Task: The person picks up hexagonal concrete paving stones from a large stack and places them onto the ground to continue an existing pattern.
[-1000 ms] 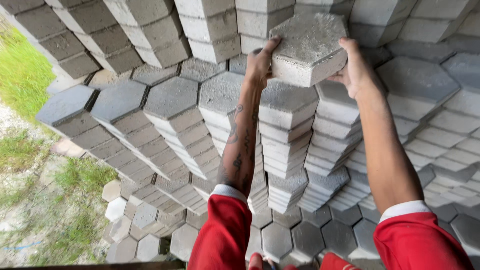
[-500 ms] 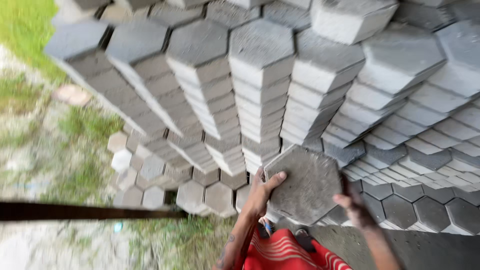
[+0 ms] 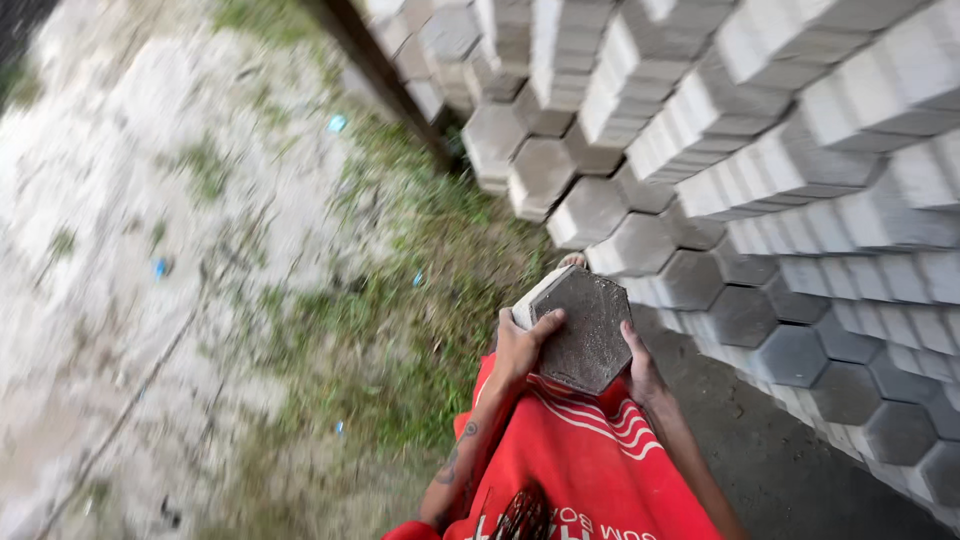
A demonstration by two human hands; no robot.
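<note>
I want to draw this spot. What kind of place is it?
Probably an outdoor yard where paving blocks are stored. Tall stacks of grey hexagonal pavers stand beside patchy grass and dirt, and both hands carry one paver.

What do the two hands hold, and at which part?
A grey hexagonal paving block: left hand on its left edge, right hand on its right edge.

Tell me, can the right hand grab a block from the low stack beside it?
Probably not now: the right hand and left hand both grip the hexagonal paver, though the low stack sits unblocked nearby.
</note>
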